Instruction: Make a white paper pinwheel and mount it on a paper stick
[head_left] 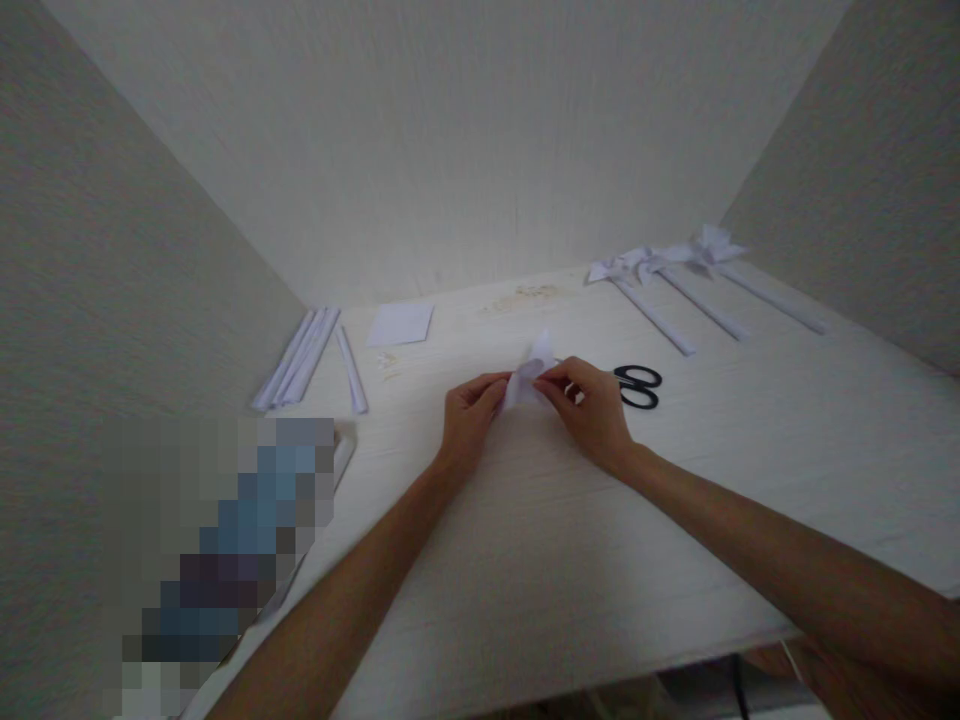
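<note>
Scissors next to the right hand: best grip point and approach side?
Probably the black handle loops of the scissors, the only part showing; the blades are hidden behind the right hand. Come from the right or from above, since that hand and the folded paper block the left side.

Matt white paper piece [534, 375], glossy black-handled scissors [638, 387], and a pale, faintly grained matt table [675, 480].

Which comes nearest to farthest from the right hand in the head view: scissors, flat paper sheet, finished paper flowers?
1. Scissors, just right of the right hand.
2. Flat paper sheet, back left of it.
3. Finished paper flowers, far back right by the wall.
</note>
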